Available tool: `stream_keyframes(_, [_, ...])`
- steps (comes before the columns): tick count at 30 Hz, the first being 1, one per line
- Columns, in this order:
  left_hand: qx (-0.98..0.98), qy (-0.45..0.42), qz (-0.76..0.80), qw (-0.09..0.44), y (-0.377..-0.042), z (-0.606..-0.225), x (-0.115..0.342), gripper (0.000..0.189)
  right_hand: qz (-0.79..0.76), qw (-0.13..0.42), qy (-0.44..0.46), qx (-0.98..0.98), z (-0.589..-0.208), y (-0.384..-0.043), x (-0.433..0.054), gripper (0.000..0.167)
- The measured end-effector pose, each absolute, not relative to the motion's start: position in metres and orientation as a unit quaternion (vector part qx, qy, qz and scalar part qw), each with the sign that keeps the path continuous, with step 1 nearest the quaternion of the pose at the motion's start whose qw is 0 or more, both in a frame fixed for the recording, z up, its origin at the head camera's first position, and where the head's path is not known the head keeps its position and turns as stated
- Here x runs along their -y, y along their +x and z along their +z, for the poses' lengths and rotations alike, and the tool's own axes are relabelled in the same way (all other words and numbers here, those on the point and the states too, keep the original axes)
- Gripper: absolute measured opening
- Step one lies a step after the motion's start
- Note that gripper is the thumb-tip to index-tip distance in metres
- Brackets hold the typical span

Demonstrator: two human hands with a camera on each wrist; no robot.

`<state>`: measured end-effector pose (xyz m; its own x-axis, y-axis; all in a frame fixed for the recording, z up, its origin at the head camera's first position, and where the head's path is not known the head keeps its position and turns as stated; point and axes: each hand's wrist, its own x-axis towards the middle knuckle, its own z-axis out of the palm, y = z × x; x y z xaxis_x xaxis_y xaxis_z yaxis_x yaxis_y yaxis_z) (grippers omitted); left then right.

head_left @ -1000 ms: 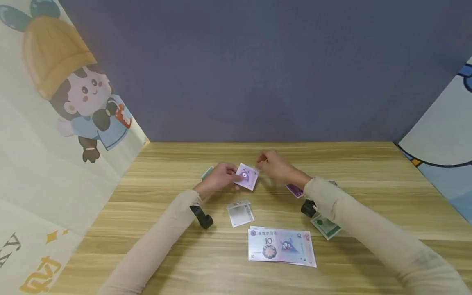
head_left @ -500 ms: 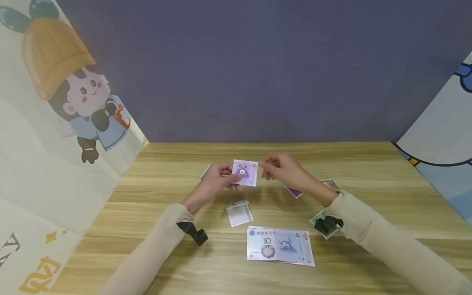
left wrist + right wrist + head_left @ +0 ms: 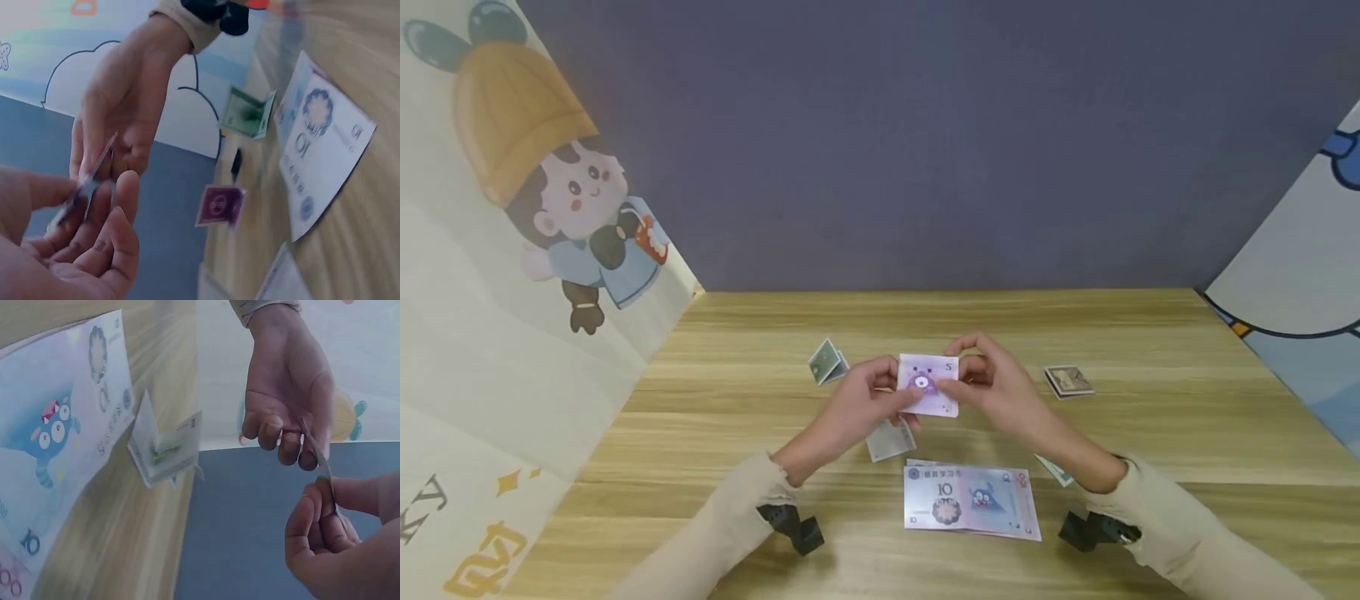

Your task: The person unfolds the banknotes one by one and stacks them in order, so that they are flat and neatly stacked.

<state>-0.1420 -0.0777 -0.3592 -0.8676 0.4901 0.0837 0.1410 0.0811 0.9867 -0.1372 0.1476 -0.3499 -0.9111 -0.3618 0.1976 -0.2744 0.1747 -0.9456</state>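
Observation:
A folded purple play banknote (image 3: 928, 400) with a one-eyed cartoon figure is held up in front of me between both hands. My left hand (image 3: 857, 402) pinches its left edge, thumb on the front. At the right edge, the thumb and fingers of my right hand (image 3: 1011, 392) pinch it too. The note appears edge-on in the left wrist view. Below it, a folded pale grey note (image 3: 889, 443) lies partly hidden by the left hand. Nearer to me, large 10 play banknotes (image 3: 970, 500) lie flat, overlapping, with a 100 showing at the side.
A folded green note (image 3: 825, 362) stands tented at the left, a folded brown note (image 3: 1070, 381) lies at the right. Another green note (image 3: 247, 114) is mostly behind the right wrist. A dark purple note (image 3: 220, 205) shows in the left wrist view. A wall (image 3: 940, 150) closes off the back.
The left hand has brought the purple banknote nearer and to the right. My right hand has come back from beside it and now pinches its right edge.

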Motion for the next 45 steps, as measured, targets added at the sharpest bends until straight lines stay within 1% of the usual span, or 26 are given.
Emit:
stream_keyframes(5, [-0.708, 0.250, 0.647, 0.130, -0.141, -0.354, 0.083, 0.025, -0.611, 0.027, -0.224, -0.758, -0.346, -0.125, -0.157, 0.029])
stream_keyframes(9, [-0.690, 0.287, 0.644, 0.163, -0.138, -0.354, 0.086, 0.034, -0.610, 0.021, -0.259, -0.748, -0.349, -0.117, -0.161, 0.027])
stream_keyframes(13, [-0.683, 0.338, 0.623, 0.179, -0.136, -0.359, 0.083, 0.037, -0.596, 0.002, -0.279, -0.753, -0.357, -0.110, -0.165, 0.026])
stream_keyframes(16, [-0.687, 0.347, 0.614, 0.175, -0.134, -0.360, 0.081, 0.035, -0.584, -0.005, -0.274, -0.764, -0.361, -0.107, -0.167, 0.022])
stream_keyframes(20, [-0.706, 0.328, 0.605, 0.167, -0.130, -0.360, 0.079, 0.033, -0.549, -0.008, -0.261, -0.794, -0.363, -0.106, -0.168, 0.016])
stream_keyframes(24, [-0.727, 0.307, 0.591, 0.167, -0.126, -0.364, 0.078, 0.026, -0.493, -0.009, -0.265, -0.829, -0.365, -0.105, -0.170, 0.009])
stream_keyframes(27, [-0.737, 0.311, 0.576, 0.166, -0.124, -0.366, 0.077, 0.019, -0.471, -0.023, -0.273, -0.839, -0.365, -0.104, -0.172, 0.005])
stream_keyframes(30, [-0.760, 0.329, 0.544, 0.135, -0.125, -0.365, 0.078, 0.015, -0.480, -0.043, -0.272, -0.833, -0.364, -0.104, -0.174, 0.003])
stream_keyframes(33, [-0.793, 0.353, 0.491, 0.076, -0.126, -0.361, 0.079, 0.013, -0.500, -0.048, -0.258, -0.825, -0.363, -0.103, -0.176, 0.006])
stream_keyframes(36, [-0.816, 0.374, 0.440, 0.010, -0.126, -0.357, 0.081, 0.011, -0.524, -0.029, -0.235, -0.818, -0.362, -0.103, -0.178, 0.004])
stream_keyframes(38, [-0.825, 0.384, 0.413, -0.029, -0.126, -0.355, 0.083, 0.010, -0.542, -0.010, -0.226, -0.809, -0.360, -0.103, -0.180, 0.006])
stream_keyframes(40, [-0.829, 0.391, 0.395, -0.057, -0.127, -0.354, 0.083, 0.009, -0.555, 0.009, -0.228, -0.800, -0.358, -0.103, -0.182, 0.007])
stream_keyframes(42, [-0.828, 0.398, 0.390, -0.069, -0.127, -0.354, 0.083, 0.009, -0.559, 0.025, -0.234, -0.795, -0.356, -0.103, -0.183, 0.008])
stream_keyframes(43, [-0.825, 0.401, 0.393, -0.065, -0.128, -0.354, 0.083, 0.009, -0.556, 0.033, -0.237, -0.796, -0.354, -0.103, -0.184, 0.008])
stream_keyframes(45, [-0.816, 0.408, 0.408, -0.041, -0.128, -0.356, 0.082, 0.009, -0.545, 0.057, -0.239, -0.802, -0.351, -0.102, -0.186, 0.009])
